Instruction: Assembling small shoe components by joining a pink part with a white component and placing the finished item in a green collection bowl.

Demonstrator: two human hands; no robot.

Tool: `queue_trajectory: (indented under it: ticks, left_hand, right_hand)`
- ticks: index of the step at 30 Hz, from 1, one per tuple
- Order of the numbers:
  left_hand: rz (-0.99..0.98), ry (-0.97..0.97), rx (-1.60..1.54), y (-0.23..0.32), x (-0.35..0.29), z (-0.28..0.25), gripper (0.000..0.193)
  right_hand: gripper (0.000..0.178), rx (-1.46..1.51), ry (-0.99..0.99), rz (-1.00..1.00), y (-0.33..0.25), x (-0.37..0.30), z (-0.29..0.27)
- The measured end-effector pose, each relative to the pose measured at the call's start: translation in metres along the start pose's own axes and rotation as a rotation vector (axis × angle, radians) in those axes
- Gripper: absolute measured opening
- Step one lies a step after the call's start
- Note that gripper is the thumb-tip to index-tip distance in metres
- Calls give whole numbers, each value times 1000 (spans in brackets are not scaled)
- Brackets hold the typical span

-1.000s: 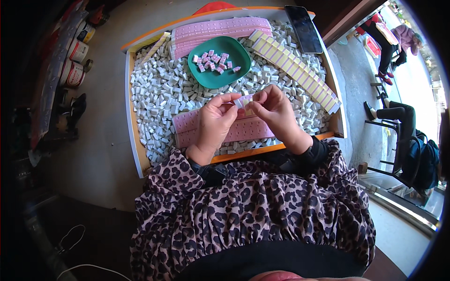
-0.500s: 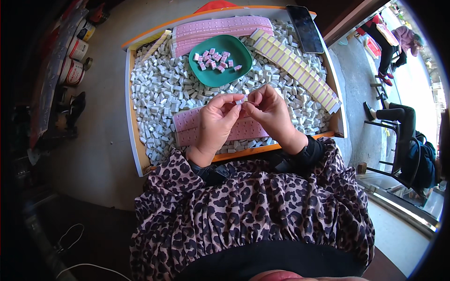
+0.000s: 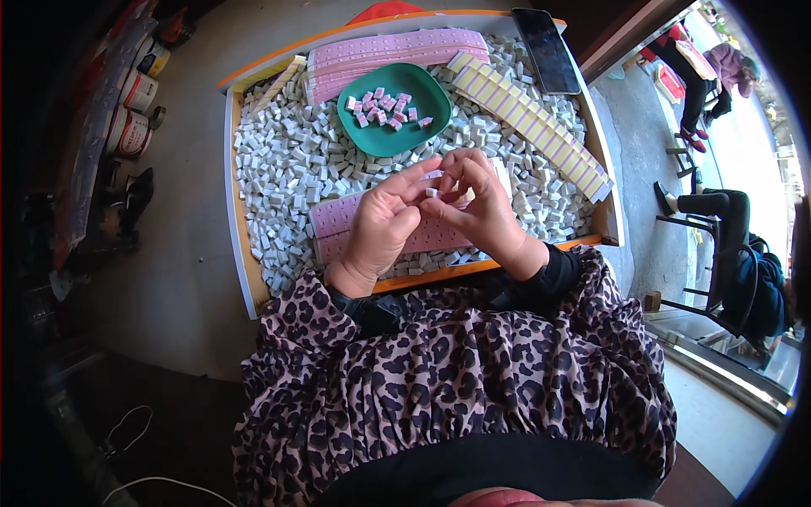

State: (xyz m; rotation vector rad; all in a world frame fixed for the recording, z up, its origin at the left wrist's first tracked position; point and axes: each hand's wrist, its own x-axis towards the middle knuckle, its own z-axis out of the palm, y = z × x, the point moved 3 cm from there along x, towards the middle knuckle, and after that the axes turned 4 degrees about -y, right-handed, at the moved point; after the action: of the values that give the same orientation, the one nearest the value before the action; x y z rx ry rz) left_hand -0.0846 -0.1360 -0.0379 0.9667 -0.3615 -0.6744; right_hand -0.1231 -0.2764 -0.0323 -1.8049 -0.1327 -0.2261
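Both hands meet over a pink printed sheet [image 3: 338,218] near the front of a shallow tray. My right hand [image 3: 490,215] pinches a small white block [image 3: 432,193] between thumb and fingers. Close against it is my left hand [image 3: 380,224], its index finger stretched out and its thumb drawn back from the fingertips. Beyond the hands, a green dish [image 3: 372,142] holds several small blocks [image 3: 395,124] with pink faces. Loose white blocks [image 3: 283,169] fill the tray around and under these things. Some of the pink sheet is hidden by my hands.
An orange-edged tray rim [image 3: 242,262] surrounds the blocks. At its back lies a stack of pink sheets [image 3: 405,46]; yellow strips [image 3: 532,122] lie at the right. A black phone [image 3: 547,52] rests on the far right corner. People sit at right, one on a chair [image 3: 718,279].
The left thumb has drawn back from the pinch, and its index finger has stretched out. The small white block now shows at the right fingertips.
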Motion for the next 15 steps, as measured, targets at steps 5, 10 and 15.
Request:
queue_trajectory:
  ticks: [5,10,15]
  left_hand:
    - [21,3,-20,-5,-2,-7,32]
    - [46,85,153,-18,-2,-16,24]
    - [51,112,334,-13,1,-18,19]
  right_hand:
    - [25,11,-11,-15,5,-2,1]
    - [22,-98,-56,-66,6,-3,0]
    - [26,-221,-13,-126,5,-1,-7]
